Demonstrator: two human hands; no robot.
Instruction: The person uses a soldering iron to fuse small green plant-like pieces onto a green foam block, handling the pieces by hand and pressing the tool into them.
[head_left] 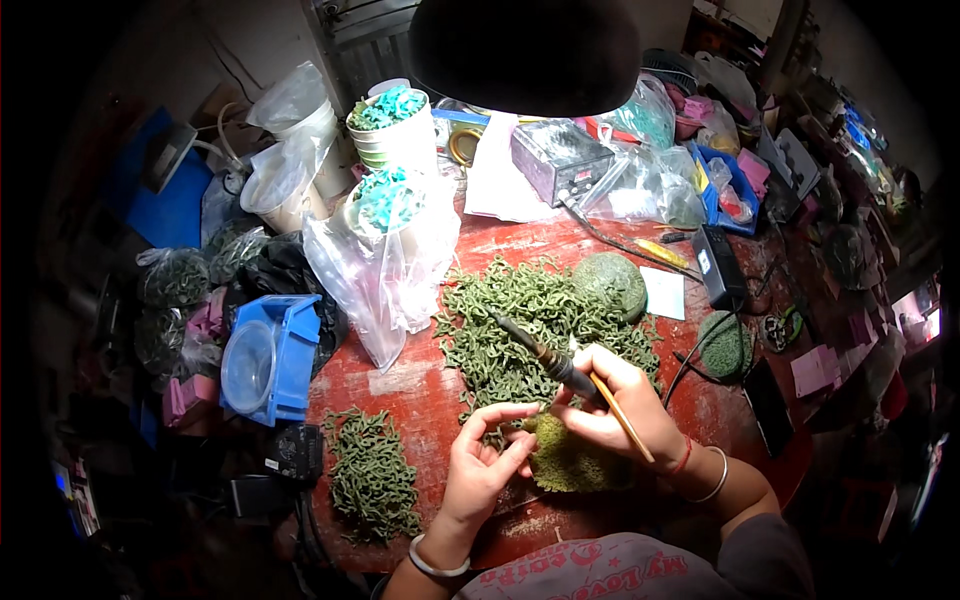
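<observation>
As seen just nearside of the large heap point(505, 340) of twisted dull-green strips, one grainy, spongy-looking yellow-green pad point(575, 462). Nearer and left of the heap, one smaller heap point(372, 475) of similar strips. Gripped in the right hand point(630, 405), with fingers pressed round both, one black, brass-collared, pen-shaped tool point(548, 357) and one thin tan stick point(630, 432). At the pad's left edge, with left hand point(480, 470) fingers bent, cannot tell whether pinching anything.

Bright light whitens the far side of a scuffed red tabletop point(415, 415); a dim, plain wall point(255, 40) rises behind.
</observation>
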